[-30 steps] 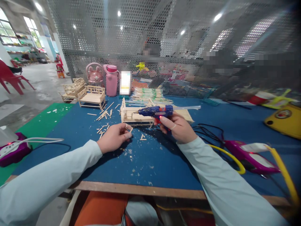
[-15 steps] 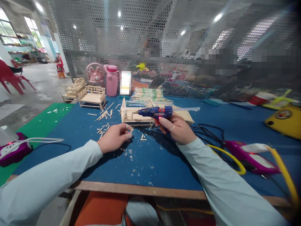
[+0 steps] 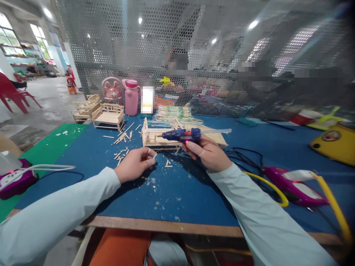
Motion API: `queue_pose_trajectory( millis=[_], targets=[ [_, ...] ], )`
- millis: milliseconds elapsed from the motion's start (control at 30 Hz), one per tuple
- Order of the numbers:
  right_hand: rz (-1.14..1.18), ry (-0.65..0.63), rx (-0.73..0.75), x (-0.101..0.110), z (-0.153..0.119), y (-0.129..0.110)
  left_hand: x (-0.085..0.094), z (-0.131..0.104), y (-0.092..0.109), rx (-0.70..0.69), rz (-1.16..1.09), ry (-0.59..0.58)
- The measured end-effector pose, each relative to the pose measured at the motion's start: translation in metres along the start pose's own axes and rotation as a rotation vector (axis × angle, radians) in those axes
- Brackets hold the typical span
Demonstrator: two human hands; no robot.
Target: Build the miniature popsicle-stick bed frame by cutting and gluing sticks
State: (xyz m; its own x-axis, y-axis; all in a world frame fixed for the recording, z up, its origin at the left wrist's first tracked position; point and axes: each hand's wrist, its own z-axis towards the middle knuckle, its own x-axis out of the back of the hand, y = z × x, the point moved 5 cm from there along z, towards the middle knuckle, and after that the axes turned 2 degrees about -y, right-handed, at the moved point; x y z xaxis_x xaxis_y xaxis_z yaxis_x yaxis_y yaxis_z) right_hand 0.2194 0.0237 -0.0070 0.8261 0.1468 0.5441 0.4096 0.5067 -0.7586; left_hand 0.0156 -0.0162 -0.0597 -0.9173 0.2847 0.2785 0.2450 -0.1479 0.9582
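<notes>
Some of the glue gun (image 3: 179, 135) was hidden inside the gripping right hand (image 3: 214, 154); I logged long axis roughly along surface's (image 3: 191, 201) near edge, nozzle (image 3: 160, 136) leftward; left hand (image 3: 133, 164) pinched stick (image 3: 154, 156).

Plastic glue gun (image 3: 181, 135), matt wooden stick (image 3: 154, 156)

Legible txt: none | ctr: blue plastic glue gun w/ red trigger (image 3: 177, 135), sm. pale label (image 3: 186, 138) on side, too sm. to read | R edge: yellow rounded case (image 3: 330, 149), round badge (image 3: 331, 136), blurred | upper ctr-L: bright white upright rect. screen (image 3: 147, 99), pixelated | ctr, behind gun: clear-wrapped bundle of pale sticks (image 3: 173, 113), green marks, unreadable
</notes>
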Motion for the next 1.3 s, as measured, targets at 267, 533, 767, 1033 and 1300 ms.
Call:
queue_pose_trajectory(
  millis=[267, 533, 767, 1033, 1300],
  targets=[
    [0.256, -0.015, -0.071, 0.036, -0.004, -0.008, 0.000, 0.000, 0.000, 0.019, -0.050, 0.002],
    [-0.612, 0.502, -0.299, 0.086, 0.005, 0.035, -0.005, 0.000, 0.003, 0.131, -0.256, 0.031],
    [-0.838, 0.217, -0.410, 0.060, 0.025, 0.063, -0.013, -0.002, 0.003, 0.216, -0.429, 0.030],
    [-0.476, 0.457, 0.007, 0.031, 0.003, -0.012, -0.010, 0.000, 0.006, 0.130, -0.510, 0.109],
    [0.155, -0.188, -0.111, -0.070, -0.004, -0.027, -0.010, 0.003, 0.006, -0.007, -0.495, 0.095]
  ],
)
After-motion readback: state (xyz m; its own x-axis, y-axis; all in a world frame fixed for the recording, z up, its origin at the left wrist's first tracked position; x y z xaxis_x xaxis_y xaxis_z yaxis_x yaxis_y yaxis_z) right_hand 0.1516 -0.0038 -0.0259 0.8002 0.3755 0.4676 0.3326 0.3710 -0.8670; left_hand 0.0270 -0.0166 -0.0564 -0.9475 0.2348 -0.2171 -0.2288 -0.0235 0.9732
